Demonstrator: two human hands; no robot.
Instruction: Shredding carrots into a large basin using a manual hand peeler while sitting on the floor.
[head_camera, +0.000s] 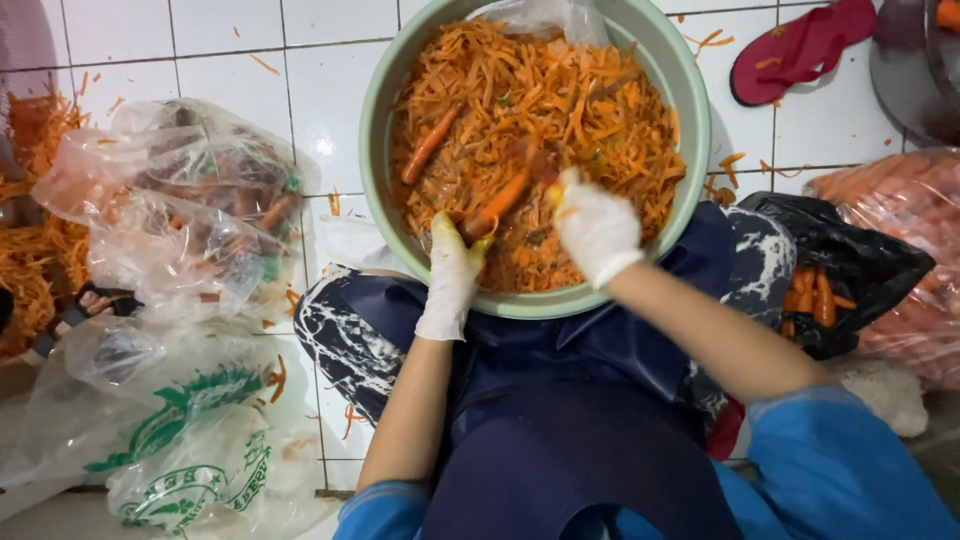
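A: Head view, hands?
B: Left hand (452, 270), gloved, grips a carrot (497, 205) over the green basin (690, 150). Right hand (595, 228), gloved, is clenched at the carrot's upper end; tool hidden.
A: Basin?
B: Between the knees, full of carrot shreds (580, 110).

Green basin (690, 130) between knees, heaped nearly to rim with carrot shreds (590, 110); little open room inside, only near edge. Whole carrot (430, 145) lies on heap at left.

Left of basin: clear plastic bags of carrots (190, 200) and printed empty bags (190, 440) crowd floor (320, 90); narrow tiled strip free between them and basin.

Right: black bag with carrots (850, 270) and pink bag (900, 230) block side. Red sandal (800, 45) lies on floor beyond the basin, to the right.

Lap, apron (560, 400) close off near side.
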